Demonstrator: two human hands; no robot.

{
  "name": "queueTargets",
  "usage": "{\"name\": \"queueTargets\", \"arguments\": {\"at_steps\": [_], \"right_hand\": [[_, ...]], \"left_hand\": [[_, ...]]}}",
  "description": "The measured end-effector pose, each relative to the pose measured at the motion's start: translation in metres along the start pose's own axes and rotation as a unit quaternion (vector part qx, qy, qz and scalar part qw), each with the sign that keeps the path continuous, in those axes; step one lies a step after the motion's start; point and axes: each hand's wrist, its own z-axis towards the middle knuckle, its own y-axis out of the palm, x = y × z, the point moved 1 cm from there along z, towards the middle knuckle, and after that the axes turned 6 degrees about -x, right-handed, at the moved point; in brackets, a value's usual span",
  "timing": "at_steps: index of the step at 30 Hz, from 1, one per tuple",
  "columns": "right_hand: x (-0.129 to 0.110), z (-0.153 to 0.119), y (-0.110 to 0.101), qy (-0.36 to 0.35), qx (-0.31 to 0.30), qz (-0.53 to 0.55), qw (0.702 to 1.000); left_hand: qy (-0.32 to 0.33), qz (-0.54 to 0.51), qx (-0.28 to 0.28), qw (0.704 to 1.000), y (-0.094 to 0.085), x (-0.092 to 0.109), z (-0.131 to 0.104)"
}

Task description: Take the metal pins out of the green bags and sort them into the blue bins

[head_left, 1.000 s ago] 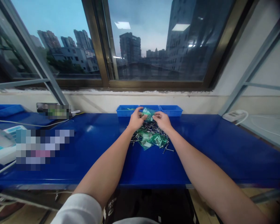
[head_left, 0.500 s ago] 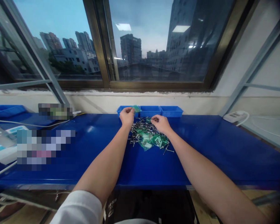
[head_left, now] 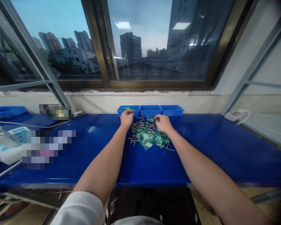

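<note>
Left hand: here at the front edge of the left blue bin point(head_left: 136, 113), the left hand point(head_left: 127, 119) has its fingers curled in together; whether they grip anything, I cannot tell.
Bag in the bin: just beyond those fingertips, a green bag point(head_left: 128, 108) shows at the top of the left bin, its visible strip stretched left to right.
Right hand: over the right side of the heap, the right hand point(head_left: 163, 123) has bent fingers aimed leftward; I cannot tell whether they are closed on something.
Bag by the right fingers: a small green bag point(head_left: 150, 119) sits just beside them at the heap's far edge, its long axis too unclear to call.
Metal heap: in the middle, slim screw-like pieces point(head_left: 142, 126) lie crisscrossed on the blue table point(head_left: 140, 168), shafts pointing every which way.
Front bags: two more green bags, a left one point(head_left: 147, 140) and a right one point(head_left: 161, 140), lie side by side on the near part of the heap, the left one with a corner pointing toward the person.
Stray piece: out at the near right edge, one screw-like piece point(head_left: 170, 150) lies flat, its long axis running nearly left to right.
</note>
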Motion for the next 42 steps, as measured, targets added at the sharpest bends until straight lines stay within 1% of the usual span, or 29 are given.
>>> {"name": "queueTargets", "arguments": {"at_steps": [1, 2, 4, 7, 10, 13, 18, 20, 25, 30, 36, 39, 42], "right_hand": [[0.001, 0.0, 0.0, 0.008, -0.008, -0.021, 1.0], [0.001, -0.001, 0.0, 0.015, -0.019, -0.042, 0.999], [0.001, -0.002, 0.0, 0.026, -0.043, -0.076, 0.996], [0.0, -0.002, 0.002, 0.041, -0.083, -0.105, 0.99], [0.001, 0.0, 0.006, 0.048, -0.13, -0.12, 0.983], [0.001, 0.001, 0.008, 0.036, -0.16, -0.132, 0.978], [0.0, 0.001, 0.009, 0.001, -0.155, -0.13, 0.979], [0.001, 0.002, 0.009, -0.008, -0.142, -0.119, 0.983], [0.006, 0.003, 0.011, -0.024, -0.098, -0.069, 0.993], [0.009, 0.004, 0.011, -0.039, -0.065, -0.036, 0.996], [0.009, 0.004, 0.012, -0.035, -0.048, -0.01, 0.998], [0.006, 0.002, 0.011, -0.031, -0.033, -0.026, 0.999], [0.003, 0.0, 0.008, -0.031, -0.005, -0.044, 0.999]], "left_hand": [[-0.004, 0.019, -0.003, 1.0, 0.002, 0.003, -0.003], [0.004, 0.043, -0.02, 0.999, 0.005, 0.006, -0.006], [0.054, 0.101, -0.077, 0.99, 0.011, 0.014, -0.014], [0.138, 0.179, -0.153, 0.962, 0.022, 0.027, -0.026], [0.186, 0.226, -0.196, 0.936, 0.032, 0.038, -0.033], [0.205, 0.25, -0.23, 0.918, 0.04, 0.043, -0.034], [0.203, 0.238, -0.265, 0.912, 0.047, 0.037, -0.03], [0.199, 0.235, -0.259, 0.915, 0.047, 0.035, -0.029], [0.206, 0.241, -0.215, 0.924, 0.049, 0.032, -0.026], [0.231, 0.258, -0.216, 0.913, 0.048, 0.033, -0.026], [0.279, 0.256, -0.182, 0.908, 0.041, 0.036, -0.03], [0.295, 0.227, -0.145, 0.917, 0.037, 0.038, -0.031], [0.293, 0.173, -0.107, 0.934, 0.033, 0.044, -0.032]]}}
